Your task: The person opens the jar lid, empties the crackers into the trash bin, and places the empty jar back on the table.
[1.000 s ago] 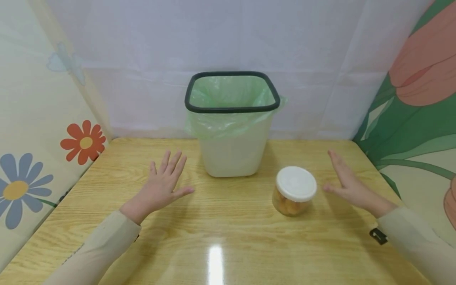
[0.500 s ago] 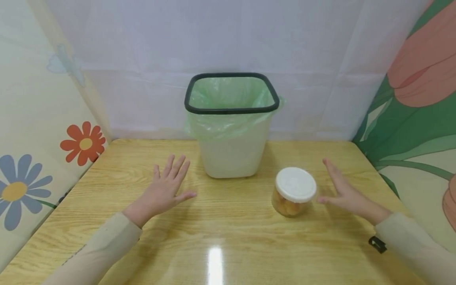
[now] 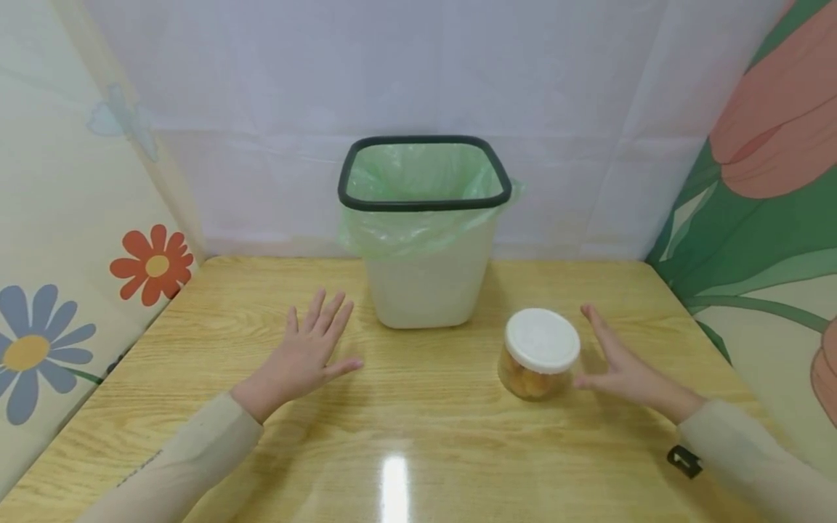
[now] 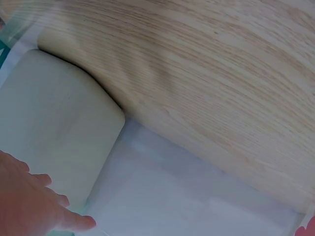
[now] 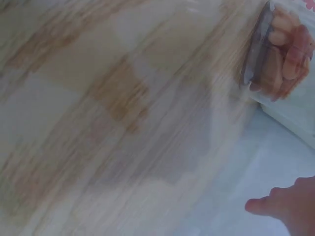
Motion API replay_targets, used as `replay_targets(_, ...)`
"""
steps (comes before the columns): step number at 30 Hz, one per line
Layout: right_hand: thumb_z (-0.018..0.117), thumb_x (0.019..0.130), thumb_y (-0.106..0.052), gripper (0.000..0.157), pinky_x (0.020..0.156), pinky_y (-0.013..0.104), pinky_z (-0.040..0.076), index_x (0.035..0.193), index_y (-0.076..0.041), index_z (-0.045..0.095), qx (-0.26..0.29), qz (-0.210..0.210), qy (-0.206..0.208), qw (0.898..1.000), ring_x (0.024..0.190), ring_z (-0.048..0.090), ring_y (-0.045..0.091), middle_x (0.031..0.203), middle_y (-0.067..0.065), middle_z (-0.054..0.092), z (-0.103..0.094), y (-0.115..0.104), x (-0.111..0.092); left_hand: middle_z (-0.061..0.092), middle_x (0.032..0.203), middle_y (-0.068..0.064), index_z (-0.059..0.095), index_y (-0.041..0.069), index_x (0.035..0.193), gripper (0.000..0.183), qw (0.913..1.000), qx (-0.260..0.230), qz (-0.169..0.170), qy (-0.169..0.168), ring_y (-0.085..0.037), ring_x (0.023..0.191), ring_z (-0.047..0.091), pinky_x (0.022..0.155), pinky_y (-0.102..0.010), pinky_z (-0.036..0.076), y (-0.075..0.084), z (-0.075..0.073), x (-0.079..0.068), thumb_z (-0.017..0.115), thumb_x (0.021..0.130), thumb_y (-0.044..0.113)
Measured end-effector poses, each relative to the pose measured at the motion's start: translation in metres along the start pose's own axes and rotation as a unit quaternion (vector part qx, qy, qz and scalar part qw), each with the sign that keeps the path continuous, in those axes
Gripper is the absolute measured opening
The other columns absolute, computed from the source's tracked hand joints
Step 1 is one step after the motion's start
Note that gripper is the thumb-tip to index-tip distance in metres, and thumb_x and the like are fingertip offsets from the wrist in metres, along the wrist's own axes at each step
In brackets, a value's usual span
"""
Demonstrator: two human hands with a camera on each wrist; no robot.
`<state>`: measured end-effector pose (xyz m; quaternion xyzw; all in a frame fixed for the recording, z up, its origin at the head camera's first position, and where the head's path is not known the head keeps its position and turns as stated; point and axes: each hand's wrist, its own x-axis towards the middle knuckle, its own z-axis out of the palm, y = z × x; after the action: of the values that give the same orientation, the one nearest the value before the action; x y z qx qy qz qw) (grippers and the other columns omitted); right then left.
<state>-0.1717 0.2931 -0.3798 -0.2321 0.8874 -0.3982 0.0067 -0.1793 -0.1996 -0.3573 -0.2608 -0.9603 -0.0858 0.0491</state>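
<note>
Right hand (image 3: 624,370) is wide: thumb and fingers well apart, gap facing the jar (image 3: 536,383), right of center in the head view. Thumb tip is just beside the jar wall; can't tell if it touches. Jar is upright on the bench (image 3: 458,436), clear sides, white lid (image 3: 543,340) on, orange-brown pieces (image 5: 288,54) inside. Right wrist view: jar at upper right, hand cut off at lower right.

Left hand (image 3: 297,367) also wide, back up, fingers fanned toward top of frame, thumb out to the right. Nearest thing is the bin (image 3: 425,283), upper right of it, gap between. Bin stands upright, upper center, black rim (image 3: 425,205), green liner (image 3: 405,236) folded over the edge. Left wrist view: bin at left, hand at lower left.

Both arms in beige sleeves (image 3: 203,450). Small black part (image 3: 684,461) at lower right, beside the right sleeve. White cloth (image 3: 294,65) across the top behind the bench, flower print (image 3: 155,265) at left. Glare streak (image 3: 395,487) bottom center.
</note>
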Motion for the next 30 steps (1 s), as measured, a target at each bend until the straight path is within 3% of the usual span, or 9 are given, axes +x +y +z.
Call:
replay_targets(16,0.089,0.072,-0.01,0.128,0.107,0.079,0.006,0.154,0.012,-0.006,0.031,0.003,0.002,1.0,0.141,0.002,0.066,0.157,0.043,0.003,0.011,0.003,-0.003,0.013,0.164,-0.027,0.022,-0.005,0.156,0.093,0.9995,0.02,0.026,0.001,-0.052,0.149,0.007,0.107,-0.081,0.012,0.005,0.012,0.001,0.046,0.098,0.063)
replay_targets(24,0.091,0.069,-0.012,0.128,0.109,0.077,0.007,0.153,0.016,-0.003,0.011,0.017,0.003,1.0,0.141,0.002,0.065,0.156,0.043,0.001,0.016,0.006,0.001,0.012,0.164,-0.026,0.019,-0.005,0.157,0.096,0.999,0.017,0.042,0.002,-0.051,0.15,0.004,0.108,-0.08,0.011,0.007,0.018,0.003,0.035,0.097,0.069)
replay_targets(30,0.091,0.07,-0.014,0.129,0.109,0.077,0.004,0.152,0.017,-0.004,0.03,0.02,-0.01,0.999,0.141,-0.002,0.065,0.156,0.043,-0.003,0.019,0.007,0.001,0.012,0.164,-0.026,0.019,-0.004,0.157,0.095,0.9989,0.009,0.047,-0.003,-0.051,0.15,0.005,0.108,-0.08,0.012,0.01,0.023,0.004,0.034,0.098,0.069)
